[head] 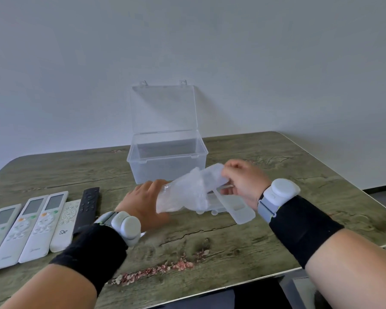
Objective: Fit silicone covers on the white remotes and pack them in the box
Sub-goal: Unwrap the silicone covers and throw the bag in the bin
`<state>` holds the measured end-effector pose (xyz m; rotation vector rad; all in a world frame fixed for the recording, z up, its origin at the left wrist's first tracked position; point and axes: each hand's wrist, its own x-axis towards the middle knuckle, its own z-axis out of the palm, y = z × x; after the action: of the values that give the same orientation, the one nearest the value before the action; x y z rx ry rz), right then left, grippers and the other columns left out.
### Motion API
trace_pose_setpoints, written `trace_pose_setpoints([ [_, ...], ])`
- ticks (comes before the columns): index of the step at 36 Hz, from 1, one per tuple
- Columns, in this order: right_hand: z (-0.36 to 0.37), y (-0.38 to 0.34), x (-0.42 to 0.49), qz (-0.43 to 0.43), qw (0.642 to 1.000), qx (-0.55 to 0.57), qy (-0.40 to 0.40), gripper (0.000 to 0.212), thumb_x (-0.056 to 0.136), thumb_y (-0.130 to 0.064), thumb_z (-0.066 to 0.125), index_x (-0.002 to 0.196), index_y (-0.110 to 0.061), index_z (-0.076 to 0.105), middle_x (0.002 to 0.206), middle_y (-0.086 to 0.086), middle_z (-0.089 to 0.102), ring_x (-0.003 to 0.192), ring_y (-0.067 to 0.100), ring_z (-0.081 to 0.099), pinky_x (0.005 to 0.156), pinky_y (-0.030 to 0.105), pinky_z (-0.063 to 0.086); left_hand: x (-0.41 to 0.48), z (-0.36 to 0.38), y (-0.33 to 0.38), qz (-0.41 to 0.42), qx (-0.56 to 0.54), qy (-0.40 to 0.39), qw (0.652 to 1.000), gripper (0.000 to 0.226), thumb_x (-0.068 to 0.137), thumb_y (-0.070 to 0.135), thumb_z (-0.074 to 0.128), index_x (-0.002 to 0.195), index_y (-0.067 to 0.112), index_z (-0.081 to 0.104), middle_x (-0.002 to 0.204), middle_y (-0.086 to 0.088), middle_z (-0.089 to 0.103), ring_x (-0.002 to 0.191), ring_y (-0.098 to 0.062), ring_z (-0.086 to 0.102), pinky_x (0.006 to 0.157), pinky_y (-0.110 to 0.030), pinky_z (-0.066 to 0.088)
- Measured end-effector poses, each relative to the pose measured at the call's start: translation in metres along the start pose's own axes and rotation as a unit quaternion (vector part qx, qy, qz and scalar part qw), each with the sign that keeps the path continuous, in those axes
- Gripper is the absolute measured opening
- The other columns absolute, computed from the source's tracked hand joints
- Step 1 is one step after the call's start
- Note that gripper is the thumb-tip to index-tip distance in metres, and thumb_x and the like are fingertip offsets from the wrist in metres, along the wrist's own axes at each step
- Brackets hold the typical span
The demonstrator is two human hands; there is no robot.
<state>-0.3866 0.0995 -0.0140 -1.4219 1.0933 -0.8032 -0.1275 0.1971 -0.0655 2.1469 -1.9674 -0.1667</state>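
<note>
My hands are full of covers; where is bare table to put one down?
Bare: the near table between both forearms, and the right side beyond the right hand. Crowded: the remotes at left, and covers before the open box.

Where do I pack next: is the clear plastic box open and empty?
Open and empty: the clear plastic box has its hinged lid upright, with nothing inside.

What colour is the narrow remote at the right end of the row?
Black; the others beside it are white. The head view shows it.
</note>
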Motion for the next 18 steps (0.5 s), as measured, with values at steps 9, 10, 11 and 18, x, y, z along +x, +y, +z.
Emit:
trace_pose_setpoints([
  [9, -0.064, 0.026, 0.022, 0.152, 0.949, -0.206, 0.182, 0.025, 0.087, -0.021, 0.058, 0.076, 0.0, 0.06, 0.061, 0.014, 0.066, 0.057, 0.031, 0.063, 0.057, 0.036, 0.051, -0.009, -0.017, -0.042, -0.088, 0.016, -0.016, 0.996, 0.109, 0.054, 0.081, 0.059, 0.148, 0.033, 0.034, 0.145, -0.002, 0.052, 0.133, -0.029, 0.049, 0.107, -0.045, 0.044],
  [10, -0.069, 0.033, 0.023, 0.16, 0.924, -0.283, 0.2, 0.032, 0.09, -0.024, 0.059, 0.067, -0.001, 0.055, 0.062, 0.012, 0.061, 0.058, 0.029, 0.058, 0.058, 0.033, 0.046, -0.01, -0.018, -0.042, -0.094, 0.019, -0.013, 0.995, 0.112, 0.049, 0.083, 0.052, 0.148, 0.032, 0.035, 0.144, -0.002, 0.053, 0.133, -0.029, 0.05, 0.107, -0.045, 0.044],
  [11, -0.073, 0.037, 0.024, 0.165, 0.904, -0.324, 0.223, 0.036, 0.092, -0.026, 0.059, 0.064, -0.004, 0.051, 0.064, 0.01, 0.057, 0.06, 0.027, 0.054, 0.06, 0.03, 0.041, -0.011, -0.018, -0.043, -0.099, 0.02, -0.009, 0.995, 0.114, 0.048, 0.083, 0.047, 0.148, 0.031, 0.035, 0.144, -0.003, 0.053, 0.133, -0.03, 0.05, 0.107, -0.045, 0.044],
  [18, -0.079, 0.045, 0.028, 0.1, 0.898, -0.341, 0.261, 0.041, 0.083, -0.017, 0.061, 0.055, -0.015, 0.032, 0.053, -0.001, 0.039, 0.052, 0.02, 0.036, 0.055, 0.028, 0.029, -0.007, -0.02, -0.035, -0.106, 0.002, 0.028, 0.994, 0.08, 0.075, 0.05, 0.07, 0.146, 0.031, 0.036, 0.143, -0.007, 0.055, 0.129, -0.034, 0.052, 0.104, -0.045, 0.045],
])
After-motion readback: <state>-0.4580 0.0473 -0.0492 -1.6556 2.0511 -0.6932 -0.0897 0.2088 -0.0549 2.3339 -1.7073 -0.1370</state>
